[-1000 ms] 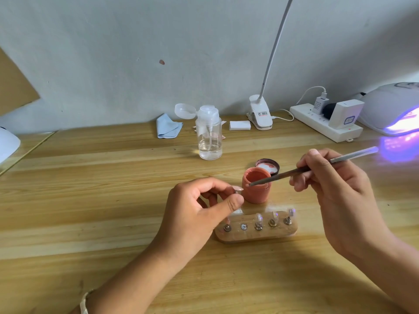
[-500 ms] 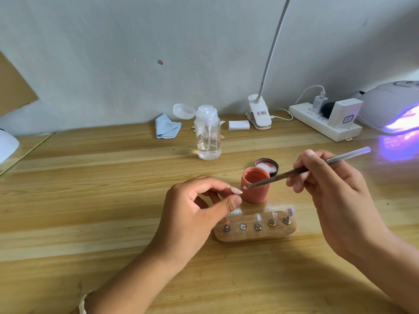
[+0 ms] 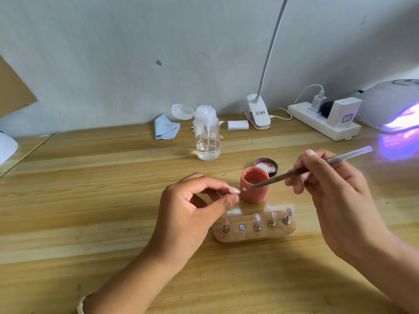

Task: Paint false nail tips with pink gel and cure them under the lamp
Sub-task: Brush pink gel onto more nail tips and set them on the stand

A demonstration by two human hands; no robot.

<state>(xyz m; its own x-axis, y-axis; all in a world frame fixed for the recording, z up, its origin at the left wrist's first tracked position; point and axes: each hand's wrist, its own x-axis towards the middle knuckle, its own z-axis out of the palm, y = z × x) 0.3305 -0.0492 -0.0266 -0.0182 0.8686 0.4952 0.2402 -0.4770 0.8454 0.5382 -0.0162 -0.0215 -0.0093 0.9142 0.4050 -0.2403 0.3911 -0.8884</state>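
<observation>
My left hand (image 3: 192, 214) pinches a false nail tip (image 3: 233, 190) between thumb and fingers; the tip looks pale pink. My right hand (image 3: 328, 196) holds a thin brush (image 3: 301, 170), whose bristle end sits just right of the nail tip, close to touching it. Behind them stands an open pink gel pot (image 3: 255, 188) with its black lid (image 3: 266, 165) lying beyond. In front lies a wooden nail stand (image 3: 254, 235) with several metal pegs, some carrying clear tips. The curing lamp (image 3: 392, 105) glows purple at the far right.
A clear pump bottle (image 3: 207, 137), a blue cloth (image 3: 166, 129) and white pads (image 3: 237, 125) sit near the wall. A clip lamp (image 3: 258, 114) and a power strip (image 3: 322, 123) with plugs stand at the back right. A white object (image 3: 6, 147) pokes in at the left edge.
The brush tip has come down and left, from over the gel pot to just beside the nail tip. My left hand has barely moved.
</observation>
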